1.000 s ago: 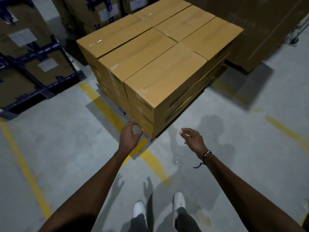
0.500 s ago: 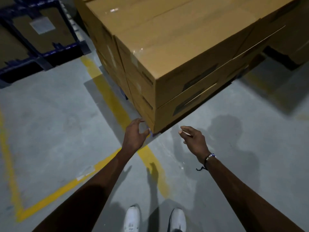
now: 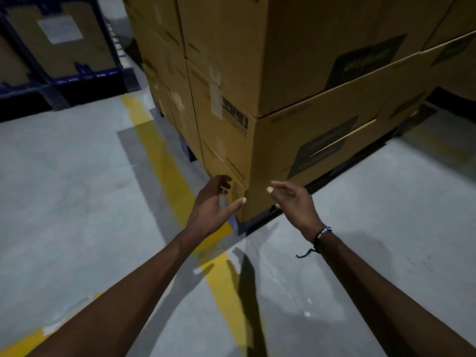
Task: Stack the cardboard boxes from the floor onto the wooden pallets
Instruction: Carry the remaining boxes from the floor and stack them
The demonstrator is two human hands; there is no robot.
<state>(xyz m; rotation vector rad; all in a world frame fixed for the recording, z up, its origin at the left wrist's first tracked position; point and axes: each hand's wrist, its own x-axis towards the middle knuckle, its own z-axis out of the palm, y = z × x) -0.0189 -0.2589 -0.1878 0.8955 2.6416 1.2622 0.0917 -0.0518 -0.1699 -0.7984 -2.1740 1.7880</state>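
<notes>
Both hands, left (image 3: 215, 202) and right (image 3: 293, 199) (fingers relaxed), beside the stacked boxes' (image 3: 296, 140) bottom corner.

Both arms are stretched forward. The left hand (image 3: 211, 204) is held open, thumb spread; the right hand (image 3: 293, 202) is held open, fingers loosely extended, nothing gripped.

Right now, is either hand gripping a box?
No: the left hand and right hand are open, flanking the bottom box's corner.
</notes>
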